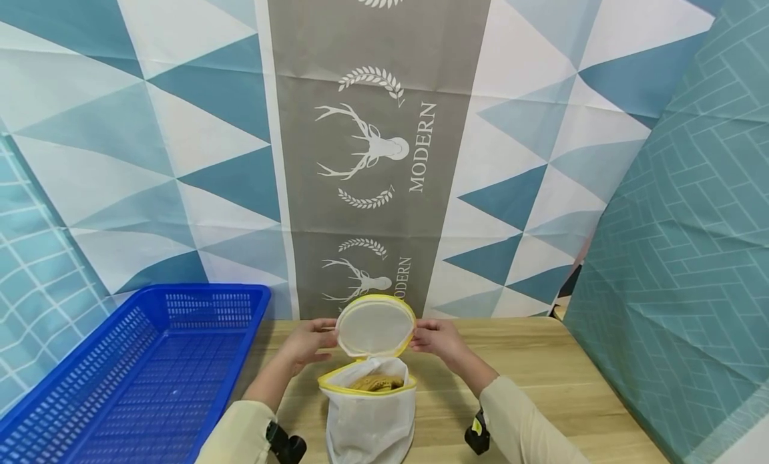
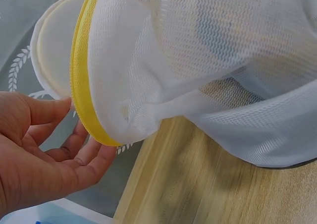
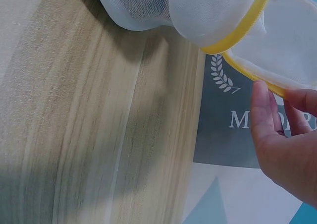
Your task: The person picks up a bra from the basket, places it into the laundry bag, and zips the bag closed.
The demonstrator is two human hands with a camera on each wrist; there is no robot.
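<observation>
We pinched the lid (image 1: 377, 327) just beyond the mesh bag (image 1: 370, 424): right hand (image 1: 441, 344) clearly, left hand (image 1: 309, 344) probably; even, light tension suited.

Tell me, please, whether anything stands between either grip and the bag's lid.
Nothing visible does: the left grip and right grip are at opposite edges of the raised lid of the bag.
</observation>
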